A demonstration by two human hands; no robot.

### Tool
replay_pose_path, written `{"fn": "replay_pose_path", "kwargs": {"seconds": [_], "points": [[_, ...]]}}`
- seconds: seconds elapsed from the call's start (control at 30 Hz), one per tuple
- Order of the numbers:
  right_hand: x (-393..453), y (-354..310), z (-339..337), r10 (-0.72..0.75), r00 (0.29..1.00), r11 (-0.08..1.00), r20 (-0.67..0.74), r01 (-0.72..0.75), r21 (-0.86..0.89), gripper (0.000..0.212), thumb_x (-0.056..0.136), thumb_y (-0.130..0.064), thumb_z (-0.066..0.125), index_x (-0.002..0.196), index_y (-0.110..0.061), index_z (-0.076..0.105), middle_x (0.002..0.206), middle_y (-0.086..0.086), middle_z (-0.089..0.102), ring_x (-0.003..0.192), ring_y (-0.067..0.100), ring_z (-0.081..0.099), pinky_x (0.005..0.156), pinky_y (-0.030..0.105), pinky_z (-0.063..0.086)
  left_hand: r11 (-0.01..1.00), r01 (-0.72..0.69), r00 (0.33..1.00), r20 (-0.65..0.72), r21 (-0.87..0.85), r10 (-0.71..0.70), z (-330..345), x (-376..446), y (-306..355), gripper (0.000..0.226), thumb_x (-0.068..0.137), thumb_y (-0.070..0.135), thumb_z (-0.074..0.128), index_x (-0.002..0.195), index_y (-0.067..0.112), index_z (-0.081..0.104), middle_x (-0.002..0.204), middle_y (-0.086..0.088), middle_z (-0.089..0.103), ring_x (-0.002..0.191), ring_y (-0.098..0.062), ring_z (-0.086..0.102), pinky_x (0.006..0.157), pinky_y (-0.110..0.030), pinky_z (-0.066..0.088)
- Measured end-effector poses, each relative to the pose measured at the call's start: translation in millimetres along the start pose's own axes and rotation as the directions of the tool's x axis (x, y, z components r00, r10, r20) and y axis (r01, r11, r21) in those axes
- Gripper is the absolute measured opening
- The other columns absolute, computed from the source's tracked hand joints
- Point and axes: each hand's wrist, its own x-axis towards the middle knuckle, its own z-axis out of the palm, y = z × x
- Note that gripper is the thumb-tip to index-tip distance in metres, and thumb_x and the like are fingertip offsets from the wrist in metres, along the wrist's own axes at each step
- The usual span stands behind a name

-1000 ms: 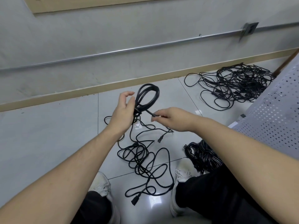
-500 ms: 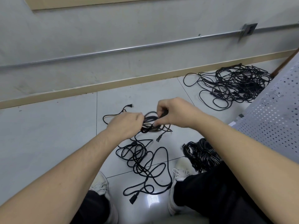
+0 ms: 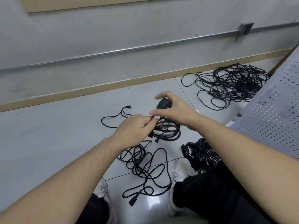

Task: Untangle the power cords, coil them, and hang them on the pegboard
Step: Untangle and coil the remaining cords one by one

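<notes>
Bare forearms [image 3: 80, 172], no sleeves, black trousers [image 3: 215, 196], scuffed white lace-up sneakers [image 3: 179, 173]

Loose cord [image 3: 142, 165] lies between the shoes, tangled pile [image 3: 229, 84] right by the wall.

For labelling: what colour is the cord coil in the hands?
Black; the coil shows in the head view.

Floor [image 3: 48, 143] is glossy light-grey tile with thin dark grout lines; a bright glare patch [image 3: 153, 202] from overhead light shows near the bottom centre. Grey concrete wall [image 3: 97, 29] behind, scuffed, with a tan baseboard [image 3: 80, 94] along the bottom, a metal conduit [image 3: 129, 49] running across it into a small metal box [image 3: 245, 29], and a pale wood board [image 3: 80, 3] at the very top.
</notes>
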Motion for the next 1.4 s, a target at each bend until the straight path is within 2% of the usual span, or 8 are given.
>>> {"fn": "replay_pose_path", "kwargs": {"seconds": [0.1, 0.23, 0.37, 0.5, 0.8, 1.07, 1.17, 1.4], "points": [[-3, 2, -6, 0.186, 0.97, 0.983, 0.154, -0.182, -0.037, 0.079, 0.069, -0.049, 0.089, 0.134, -0.033, 0.048, 0.107, -0.009, 0.074, 0.095, 0.006, 0.071, 0.084, 0.031, 0.057, 0.977, 0.171, 0.983, -0.049, -0.124, -0.178, -8, 1, 1, 0.042, 0.11, 0.043, 0.032, 0.081, 0.022, 0.053, 0.077, -0.001, 0.062, 0.077, -0.022, 0.057, 0.072, -0.038, 0.046], [-5, 5, -7, 0.16, 0.975, 0.98, 0.155, -0.175, 0.09, 0.031, 0.085, -0.028, 0.082, 0.109, -0.02, 0.063, 0.091, -0.01, 0.073, 0.091, 0.007, 0.073, 0.099, 0.041, 0.056, 0.854, 0.311, 0.93, -0.051, -0.417, -0.364, -16, 6, 2, 0.025, 0.11, 0.039, 0.033, 0.121, 0.022, 0.047, 0.097, 0.001, 0.062, 0.089, -0.02, 0.054, 0.073, -0.033, 0.038], [-1, -1, 9, 0.031, 1.0, 0.971, 0.002, -0.03, 0.237, 0.009, 0.101, -0.028, 0.062, 0.104, -0.02, 0.064, 0.088, -0.005, 0.071, 0.089, 0.006, 0.071, 0.088, 0.031, 0.056, 0.726, 0.346, 0.91, 0.024, -0.595, -0.415, -12, 11, 3, 0.057, 0.108, 0.031, 0.037, 0.159, 0.043, 0.015, 0.126, 0.006, 0.067, 0.109, -0.02, 0.063, 0.088, -0.031, 0.043], [-2, -10, 22, -0.051, 0.997, 0.966, -0.06, 0.065, 0.252, 0.008, 0.104, -0.018, 0.056, 0.105, -0.021, 0.063, 0.086, 0.003, 0.064, 0.075, 0.014, 0.072, 0.071, 0.022, 0.057, 0.479, 0.38, 0.896, 0.185, -0.791, -0.404, -11, 10, 3, 0.055, 0.101, 0.017, 0.057, 0.145, 0.046, 0.043, 0.109, -0.003, 0.076, 0.08, -0.026, 0.075, 0.064, -0.03, 0.053], [2, -8, 23, -0.138, 0.977, 0.971, -0.161, 0.102, -0.214, 0.018, 0.105, -0.028, 0.053, 0.093, -0.032, 0.064, 0.097, -0.013, 0.05, 0.091, -0.017, 0.049, 0.081, -0.003, 0.03, 0.203, 0.547, 0.837, 0.522, -0.812, -0.165, -22, 2, -1, 0.058, 0.095, -0.008, 0.029, 0.131, 0.026, 0.059, 0.107, -0.004, 0.071, 0.091, -0.038, 0.07, 0.076, -0.053, 0.059], [-4, -19, 31, -0.039, 0.988, 0.999, -0.147, 0.041, 0.016, 0.024, 0.106, -0.033, 0.05, 0.097, -0.026, 0.071, 0.086, -0.016, 0.076, 0.06, 0.003, 0.053, 0.052, 0.024, 0.05, 0.029, 0.527, 0.85, 0.526, -0.849, -0.04, -29, -2, -14, 0.054, 0.083, -0.004, 0.035, 0.109, 0.018, 0.077, 0.105, -0.006, 0.068, 0.116, -0.046, 0.061, 0.097, -0.079, 0.041], [-4, -21, 32, 0.0, 0.986, 0.996, -0.165, 0.016, 0.093, 0.025, 0.105, -0.033, 0.052, 0.094, -0.024, 0.072, 0.088, -0.013, 0.077, 0.063, 0.003, 0.06, 0.051, 0.025, 0.051, 0.014, 0.503, 0.861, 0.499, -0.864, -0.098, -28, -2, -8, 0.055, 0.08, 0.013, 0.041, 0.127, 0.008, 0.068, 0.113, -0.011, 0.06, 0.122, -0.045, 0.061, 0.1, -0.081, 0.037], [-5, -17, 32, -0.07, 0.997, 0.997, -0.016, 0.069, -0.017, 0.026, 0.103, -0.027, 0.054, 0.088, -0.029, 0.074, 0.081, -0.01, 0.075, 0.067, 0.007, 0.063, 0.049, 0.03, 0.056, 0.293, 0.449, 0.858, 0.316, -0.844, -0.405, -16, 6, 5, 0.043, 0.09, 0.05, 0.071, 0.114, 0.015, 0.075, 0.097, 0.006, 0.072, 0.087, -0.013, 0.065, 0.074, -0.033, 0.054]]}}
